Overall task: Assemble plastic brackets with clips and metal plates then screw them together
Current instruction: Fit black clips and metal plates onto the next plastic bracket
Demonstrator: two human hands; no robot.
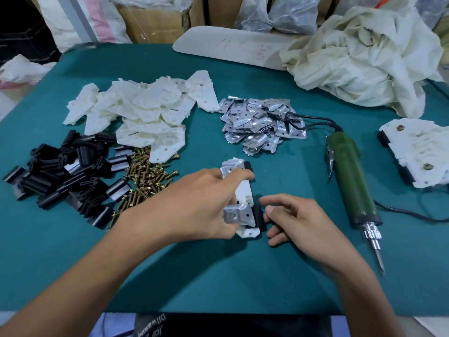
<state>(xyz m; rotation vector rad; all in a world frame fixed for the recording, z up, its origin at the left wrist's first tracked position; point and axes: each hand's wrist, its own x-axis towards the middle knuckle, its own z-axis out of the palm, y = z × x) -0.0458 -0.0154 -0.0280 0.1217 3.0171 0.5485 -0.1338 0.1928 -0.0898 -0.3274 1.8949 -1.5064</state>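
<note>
Teal table (pixel 243 276) — bracket (pixel 244 190) in left hand (pixel 194 205)

Near band of table (pixel 230 283) bare; wide passage beneath both forearms; left side blocked by black clips (pixel 65 176) heap, screws (pixel 145 176) spilled just beside; white brackets (pixel 145 110) pile behind, touching screws; metal plates (pixel 260 125) heap mid-far; wedge of bare cloth between plates and brackets, closed at far end; half-built bracket (pixel 243 190) gripped by left hand (pixel 194 205), pinched by right hand (pixel 296 220), fills centre; bare strip between it and plates; screwdriver (pixel 349 183) lies lengthwise on right, bit toward near edge; narrow lane between it and right hand; cable (pixel 401 212) crosses beyond; finished assemblies (pixel 418 154), cloth heap (pixel 359 57) close far right.
</note>
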